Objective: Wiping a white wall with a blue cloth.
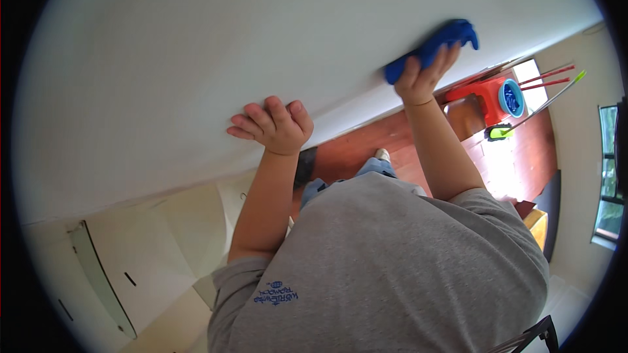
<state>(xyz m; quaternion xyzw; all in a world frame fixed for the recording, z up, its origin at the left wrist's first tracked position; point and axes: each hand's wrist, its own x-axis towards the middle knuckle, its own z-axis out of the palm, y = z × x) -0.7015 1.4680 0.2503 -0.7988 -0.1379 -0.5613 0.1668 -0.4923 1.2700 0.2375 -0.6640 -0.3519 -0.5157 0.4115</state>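
A large white wall (196, 49) fills the upper part of the head view. Against it my right hand (424, 76) presses a bunched blue cloth (431, 46), with the thumb on the near side and the fingers over the cloth. To the left and lower down, my left hand (277, 125) is at the same wall, fingers apart and holding nothing; whether the whole palm touches the wall cannot be told.
On the reddish floor (363, 152) at right stands a red plastic stool (485, 100) with a light blue basin (511, 99) holding blue items. Beside it are a green-headed broom (500, 132) and red poles (547, 78). White cabinet doors (142, 264) show at lower left, a window (608, 171) far right.
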